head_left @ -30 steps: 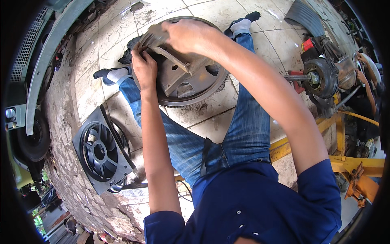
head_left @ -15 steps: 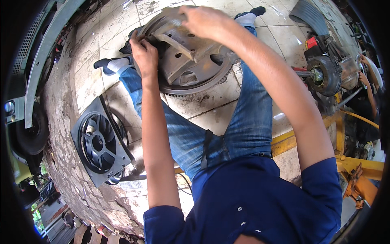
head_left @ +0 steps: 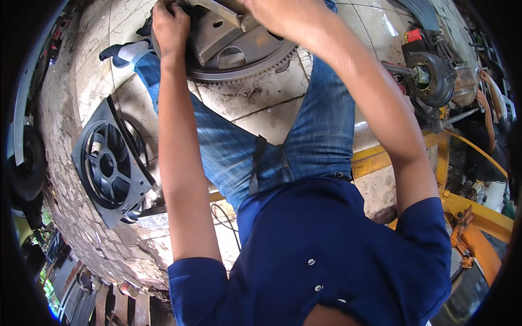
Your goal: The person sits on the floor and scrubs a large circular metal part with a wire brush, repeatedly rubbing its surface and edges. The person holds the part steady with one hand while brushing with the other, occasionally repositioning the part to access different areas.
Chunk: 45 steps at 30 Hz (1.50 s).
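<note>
A large grey metal flywheel (head_left: 253,54) with a toothed rim lies between my legs, its far part cut off by the top edge of the view. My left hand (head_left: 171,26) is closed at its left side, fingers curled around the edge. Over the far right part of the wheel reaches my right hand (head_left: 285,16). The right fingers run out of the picture, so what they hold is hidden. A straight metal bar (head_left: 220,12) stands out across the wheel's face, close to the right hand.
A black radiator fan in its shroud (head_left: 111,163) leans at my left on the tiled floor (head_left: 261,106). To the right are a greasy hub assembly (head_left: 429,79) and a yellow metal frame (head_left: 375,160). Another person's arm (head_left: 486,100) shows at the far right.
The view has tilted, so the flywheel and both hands sit higher and partly leave the top edge. My right hand, blurred over the wheel before, now has its fingers out of view.
</note>
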Each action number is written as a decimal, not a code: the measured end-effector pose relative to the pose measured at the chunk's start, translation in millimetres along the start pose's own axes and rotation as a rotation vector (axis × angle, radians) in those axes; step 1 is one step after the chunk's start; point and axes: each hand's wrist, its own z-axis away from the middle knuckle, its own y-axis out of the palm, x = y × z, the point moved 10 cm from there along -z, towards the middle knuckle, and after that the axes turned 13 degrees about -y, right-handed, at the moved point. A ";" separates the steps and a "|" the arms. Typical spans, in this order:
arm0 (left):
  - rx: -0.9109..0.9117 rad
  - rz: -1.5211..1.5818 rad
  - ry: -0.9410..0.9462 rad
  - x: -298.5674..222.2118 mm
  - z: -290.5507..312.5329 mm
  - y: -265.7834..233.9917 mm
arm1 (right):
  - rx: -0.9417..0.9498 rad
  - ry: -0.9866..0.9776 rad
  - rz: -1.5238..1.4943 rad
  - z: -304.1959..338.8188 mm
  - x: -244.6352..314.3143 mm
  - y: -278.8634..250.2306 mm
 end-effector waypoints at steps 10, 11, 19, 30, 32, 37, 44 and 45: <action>-0.008 -0.152 0.088 2.8 -0.1 4.0 | -0.017 0.074 -0.062 31.2 4.9 -8.9; 0.030 -0.126 0.057 0.0 0.0 9.2 | 0.076 0.061 -0.019 37.5 13.9 1.2; 0.072 -0.132 0.026 2.3 -3.5 12.7 | 0.025 0.292 -0.110 56.3 -8.7 -20.1; 0.063 -0.089 0.016 -18.6 6.6 9.0 | -0.141 0.038 0.082 81.1 7.0 -5.8; 0.055 -0.091 0.020 -18.3 8.5 6.5 | -0.158 -0.015 0.043 83.8 19.6 -0.5; 0.066 -0.135 0.058 -23.5 8.4 6.3 | -0.320 0.045 0.016 91.1 -27.6 -4.2; 0.104 -0.096 0.056 -20.6 10.3 5.1 | -0.253 0.078 -0.056 98.9 -10.1 4.5; 0.088 -0.101 0.072 -25.3 11.3 8.3 | -0.294 0.116 -0.056 99.6 -28.7 1.7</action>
